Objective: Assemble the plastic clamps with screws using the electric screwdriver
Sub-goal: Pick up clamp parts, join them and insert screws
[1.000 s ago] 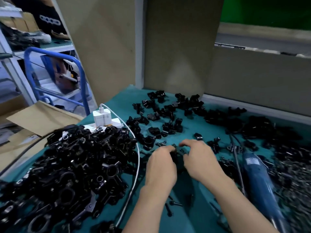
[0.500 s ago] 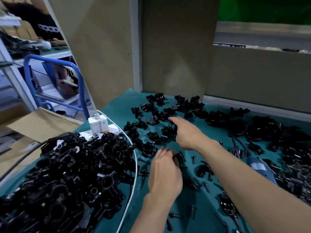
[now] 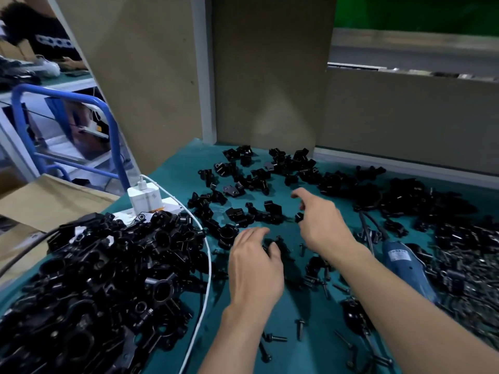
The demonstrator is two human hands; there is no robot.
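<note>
Gripping a black clamp part [image 3: 279, 245] from above, the left hand [image 3: 253, 268] has its fingers curled over it and its thumb against its side, low on the teal worktop [image 3: 305, 354]. Just beyond and to the right of the clamp part, the right hand [image 3: 322, 221] seems to pinch a small black piece [image 3: 298, 217] at the thumb, with the index finger stretched forward. Loose screws [image 3: 300, 323] lie on the near side of the clamp part. To its right, past the right forearm, the blue electric screwdriver [image 3: 405, 265] lies flat. Beyond the clamp part, scattered clamp pieces [image 3: 243, 184] spread towards a cardboard panel [image 3: 270, 76]. Left of the clamp part sits a big heap of black clamps [image 3: 108, 279], with a white cable [image 3: 208, 265] curving between the two and a white charger [image 3: 144, 197] beyond the heap.
</note>
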